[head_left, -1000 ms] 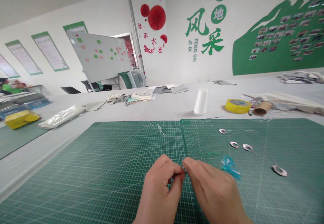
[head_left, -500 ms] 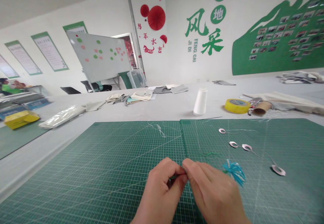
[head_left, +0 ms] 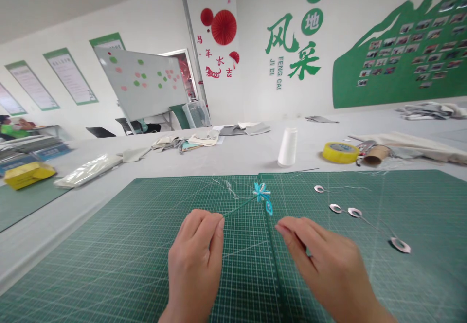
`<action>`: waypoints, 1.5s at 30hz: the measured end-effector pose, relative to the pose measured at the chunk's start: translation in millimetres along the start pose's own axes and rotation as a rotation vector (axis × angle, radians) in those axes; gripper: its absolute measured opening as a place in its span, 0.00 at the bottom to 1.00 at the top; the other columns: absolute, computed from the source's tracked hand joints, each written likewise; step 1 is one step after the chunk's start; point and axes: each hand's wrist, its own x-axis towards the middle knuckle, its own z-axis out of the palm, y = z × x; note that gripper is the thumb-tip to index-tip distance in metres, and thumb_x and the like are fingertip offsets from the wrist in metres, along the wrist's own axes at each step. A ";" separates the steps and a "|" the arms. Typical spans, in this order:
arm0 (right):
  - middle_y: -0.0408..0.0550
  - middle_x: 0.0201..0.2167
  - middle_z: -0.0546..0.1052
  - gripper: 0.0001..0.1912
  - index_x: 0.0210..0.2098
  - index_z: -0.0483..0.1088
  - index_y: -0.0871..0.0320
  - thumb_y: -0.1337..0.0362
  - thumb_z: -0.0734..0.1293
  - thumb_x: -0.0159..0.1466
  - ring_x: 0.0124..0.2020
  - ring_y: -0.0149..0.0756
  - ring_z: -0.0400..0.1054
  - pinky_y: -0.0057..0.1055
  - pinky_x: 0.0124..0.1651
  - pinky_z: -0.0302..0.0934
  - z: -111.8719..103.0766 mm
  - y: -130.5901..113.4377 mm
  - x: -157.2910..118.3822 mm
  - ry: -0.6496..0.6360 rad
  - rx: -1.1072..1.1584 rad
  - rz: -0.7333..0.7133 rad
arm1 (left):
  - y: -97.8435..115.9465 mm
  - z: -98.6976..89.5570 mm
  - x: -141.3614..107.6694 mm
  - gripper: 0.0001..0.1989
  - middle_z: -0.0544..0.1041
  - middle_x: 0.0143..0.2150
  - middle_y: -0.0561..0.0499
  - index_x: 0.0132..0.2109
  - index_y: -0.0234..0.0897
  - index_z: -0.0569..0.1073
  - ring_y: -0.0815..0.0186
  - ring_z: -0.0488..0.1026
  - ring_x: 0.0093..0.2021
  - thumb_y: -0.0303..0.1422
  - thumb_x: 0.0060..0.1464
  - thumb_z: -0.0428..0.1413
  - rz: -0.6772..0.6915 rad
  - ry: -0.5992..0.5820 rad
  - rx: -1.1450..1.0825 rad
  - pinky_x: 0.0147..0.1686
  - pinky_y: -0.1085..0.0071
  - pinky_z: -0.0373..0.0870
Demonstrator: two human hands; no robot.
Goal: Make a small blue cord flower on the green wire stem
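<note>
A blue and white flower [head_left: 260,191], with a blue loop [head_left: 269,208] hanging below it, is held up over the green cutting mat [head_left: 146,245]. From the flower a thin green stem [head_left: 239,207] runs down to my left hand [head_left: 197,255], whose thumb and forefinger are closed on its end. My right hand [head_left: 324,257] sits to the right, apart from the flower. Its thumb and fingers are pinched together; anything between the tips is too small to make out.
Several pale oval rings [head_left: 354,212] with threads lie on the right of the mat. Loose white thread [head_left: 230,189] lies at its back. Behind stand a white thread cone [head_left: 288,147], yellow tape roll [head_left: 340,152] and cardboard tube [head_left: 376,155]. Fabric scraps [head_left: 202,138] lie farther back.
My hands have moved apart from their meeting point. The blue flower, earlier beside my right hand, now stands between and beyond both hands, its stem in my left fingers.
</note>
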 end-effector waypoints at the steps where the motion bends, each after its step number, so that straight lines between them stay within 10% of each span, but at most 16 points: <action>1: 0.44 0.24 0.76 0.14 0.34 0.73 0.58 0.63 0.59 0.70 0.21 0.32 0.70 0.30 0.27 0.58 -0.6 3.1 0.6 -0.018 -0.003 0.005 | -0.3 -0.9 0.4 0.07 0.70 0.33 0.50 0.36 0.37 0.72 0.64 0.68 0.35 0.25 0.61 0.50 0.005 0.013 0.017 0.36 0.67 0.63; 9: 0.45 0.27 0.77 0.09 0.38 0.74 0.58 0.66 0.62 0.67 0.25 0.33 0.70 0.31 0.31 0.60 -6.8 10.9 3.2 0.061 -0.040 0.053 | 1.2 -6.5 2.6 0.08 0.68 0.32 0.51 0.35 0.38 0.71 0.64 0.67 0.33 0.25 0.61 0.50 -0.035 -0.043 0.006 0.34 0.68 0.62; 17: 0.44 0.29 0.75 0.13 0.39 0.74 0.54 0.59 0.59 0.69 0.31 0.35 0.69 0.32 0.36 0.62 -26.6 16.0 12.1 0.271 0.154 0.433 | 2.6 -4.7 3.5 0.10 0.66 0.30 0.52 0.33 0.38 0.70 0.66 0.65 0.30 0.27 0.63 0.49 -0.094 -0.171 -0.082 0.30 0.70 0.60; 24: 0.44 0.25 0.74 0.17 0.38 0.76 0.54 0.53 0.60 0.68 0.17 0.27 0.60 0.24 0.16 0.55 -26.5 21.2 15.4 0.272 0.768 0.651 | 2.9 -4.2 4.1 0.12 0.64 0.28 0.54 0.30 0.38 0.68 0.67 0.62 0.27 0.29 0.63 0.48 -0.167 -0.246 -0.094 0.27 0.70 0.58; 27: 0.50 0.34 0.80 0.20 0.40 0.76 0.54 0.50 0.57 0.69 0.33 0.38 0.75 0.33 0.34 0.71 -23.9 21.5 15.0 0.190 0.959 0.539 | 3.5 -4.5 4.6 0.13 0.63 0.27 0.54 0.28 0.38 0.66 0.67 0.61 0.26 0.30 0.62 0.48 -0.179 -0.275 -0.098 0.27 0.70 0.58; 34: 0.52 0.51 0.76 0.30 0.44 0.77 0.53 0.40 0.54 0.65 0.57 0.50 0.66 0.49 0.59 0.59 -29.9 13.5 17.9 0.028 1.051 0.360 | 3.8 -3.2 4.7 0.12 0.64 0.26 0.55 0.27 0.38 0.66 0.67 0.62 0.26 0.30 0.61 0.48 -0.217 -0.322 -0.137 0.27 0.71 0.57; 38: 0.48 0.33 0.81 0.31 0.41 0.78 0.51 0.37 0.54 0.63 0.35 0.42 0.76 0.36 0.40 0.72 -35.6 9.1 13.9 -0.026 1.054 0.327 | 2.2 -2.6 5.7 0.12 0.64 0.25 0.55 0.26 0.38 0.66 0.67 0.61 0.26 0.31 0.59 0.50 -0.302 -0.270 -0.151 0.27 0.71 0.56; 41: 0.40 0.17 0.72 0.31 0.42 0.77 0.49 0.36 0.54 0.63 0.16 0.31 0.66 0.26 0.19 0.63 -36.4 8.6 8.1 -0.075 0.969 0.299 | -2.1 -3.3 7.4 0.11 0.65 0.25 0.55 0.27 0.38 0.68 0.66 0.61 0.26 0.33 0.58 0.52 -0.414 -0.205 -0.195 0.27 0.71 0.56; 45: 0.37 0.15 0.67 0.28 0.41 0.76 0.48 0.38 0.55 0.64 0.14 0.28 0.61 0.25 0.18 0.54 -34.5 0.3 5.7 -0.198 0.781 0.200 | -9.3 -4.8 8.8 0.11 0.64 0.24 0.56 0.27 0.38 0.70 0.67 0.60 0.25 0.36 0.56 0.55 -0.560 -0.101 -0.316 0.25 0.73 0.55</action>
